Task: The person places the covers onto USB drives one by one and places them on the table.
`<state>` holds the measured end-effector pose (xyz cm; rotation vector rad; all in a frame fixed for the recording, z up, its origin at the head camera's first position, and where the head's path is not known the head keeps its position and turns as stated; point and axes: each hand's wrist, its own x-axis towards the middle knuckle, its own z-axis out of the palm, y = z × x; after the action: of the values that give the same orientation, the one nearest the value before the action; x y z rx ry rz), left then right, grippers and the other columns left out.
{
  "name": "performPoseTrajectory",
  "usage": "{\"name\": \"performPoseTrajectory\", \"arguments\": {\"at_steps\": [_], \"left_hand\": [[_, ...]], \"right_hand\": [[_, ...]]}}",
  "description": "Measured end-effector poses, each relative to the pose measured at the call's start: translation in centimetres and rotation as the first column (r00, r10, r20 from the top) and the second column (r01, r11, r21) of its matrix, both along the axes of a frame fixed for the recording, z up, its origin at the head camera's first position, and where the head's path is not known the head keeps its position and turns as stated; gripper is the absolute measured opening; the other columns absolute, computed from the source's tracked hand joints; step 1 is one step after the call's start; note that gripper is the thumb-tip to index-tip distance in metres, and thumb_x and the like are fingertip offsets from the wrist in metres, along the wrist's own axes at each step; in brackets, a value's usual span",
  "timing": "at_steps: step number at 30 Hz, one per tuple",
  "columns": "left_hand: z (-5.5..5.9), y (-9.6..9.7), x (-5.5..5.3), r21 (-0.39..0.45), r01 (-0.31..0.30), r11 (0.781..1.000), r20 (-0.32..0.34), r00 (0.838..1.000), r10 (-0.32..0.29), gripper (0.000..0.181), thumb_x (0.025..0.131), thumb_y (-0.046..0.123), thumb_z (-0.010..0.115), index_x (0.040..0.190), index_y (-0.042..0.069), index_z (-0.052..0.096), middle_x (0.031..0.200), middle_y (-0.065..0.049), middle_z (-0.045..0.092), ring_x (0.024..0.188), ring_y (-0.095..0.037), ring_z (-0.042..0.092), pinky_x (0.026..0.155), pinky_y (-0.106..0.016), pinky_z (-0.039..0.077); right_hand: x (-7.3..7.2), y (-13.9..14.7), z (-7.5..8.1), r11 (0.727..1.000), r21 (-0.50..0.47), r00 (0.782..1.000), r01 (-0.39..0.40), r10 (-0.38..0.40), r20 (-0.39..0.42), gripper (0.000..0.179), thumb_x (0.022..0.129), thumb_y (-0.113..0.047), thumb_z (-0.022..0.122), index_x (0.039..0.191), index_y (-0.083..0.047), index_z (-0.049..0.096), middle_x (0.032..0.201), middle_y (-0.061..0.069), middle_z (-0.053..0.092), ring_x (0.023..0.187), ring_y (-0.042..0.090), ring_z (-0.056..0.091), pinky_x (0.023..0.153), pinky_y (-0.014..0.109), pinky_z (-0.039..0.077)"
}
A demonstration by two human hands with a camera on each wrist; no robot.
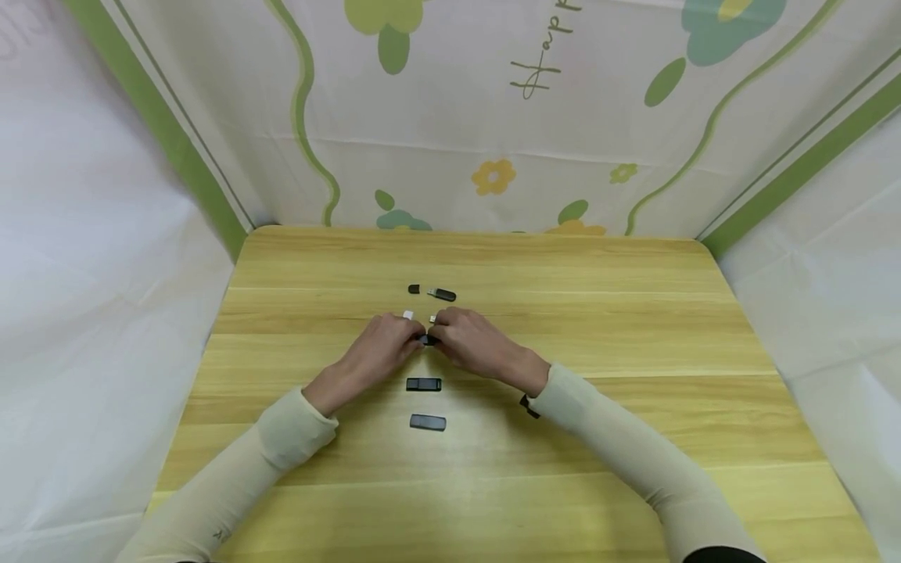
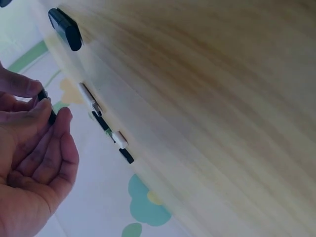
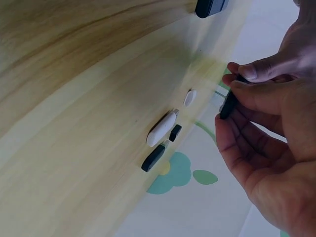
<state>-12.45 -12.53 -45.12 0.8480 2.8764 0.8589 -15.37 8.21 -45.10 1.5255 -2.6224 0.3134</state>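
A small black USB stick point(image 1: 427, 340) is held between my two hands just above the table. My left hand point(image 1: 383, 340) pinches its left end, and my right hand point(image 1: 468, 340) pinches the right end. In the right wrist view the black stick point(image 3: 228, 104) shows between the fingertips, tilted. Fingers cover most of it, so whether its cap is on cannot be told. Just beyond the hands lie a white USB stick point(image 3: 161, 129) with its plug bare and its white cap point(image 3: 189, 97) apart from it.
Farther back lie an uncapped black USB stick point(image 1: 444, 295) and its black cap point(image 1: 414, 289). Nearer me are a black USB stick point(image 1: 424, 385) and a dark grey one point(image 1: 428, 422), in a column. The wooden table point(image 1: 598, 313) ends at a patterned cloth point(image 1: 436, 117).
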Motion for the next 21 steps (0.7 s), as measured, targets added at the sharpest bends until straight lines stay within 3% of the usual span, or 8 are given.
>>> {"name": "performPoseTrajectory", "arguments": {"at_steps": [13,21], "left_hand": [[-0.12,-0.36,0.04,0.022,0.013,1.0,0.012,1.0,-0.013,0.007,0.094,0.002,0.078,0.101,0.0,0.079,0.09,-0.01,0.078,0.071,-0.01,0.065,0.066,-0.029,0.056],[-0.3,-0.33,-0.02,-0.036,-0.012,0.999,0.005,1.0,0.013,0.006,0.095,0.001,0.078,0.1,0.0,0.079,0.092,-0.01,0.078,0.075,-0.013,0.069,0.07,-0.032,0.059]], "right_hand": [[0.18,-0.17,-0.12,1.0,-0.011,1.0,-0.019,0.018,-0.007,0.005,0.096,-0.007,0.077,0.099,-0.004,0.079,0.089,0.005,0.07,0.075,0.013,0.06,0.068,0.027,0.055],[-0.1,-0.37,-0.46,0.999,-0.039,0.998,0.001,0.002,0.06,0.003,0.094,-0.005,0.078,0.097,-0.003,0.079,0.083,0.003,0.066,0.07,0.012,0.056,0.065,0.028,0.052]]}}
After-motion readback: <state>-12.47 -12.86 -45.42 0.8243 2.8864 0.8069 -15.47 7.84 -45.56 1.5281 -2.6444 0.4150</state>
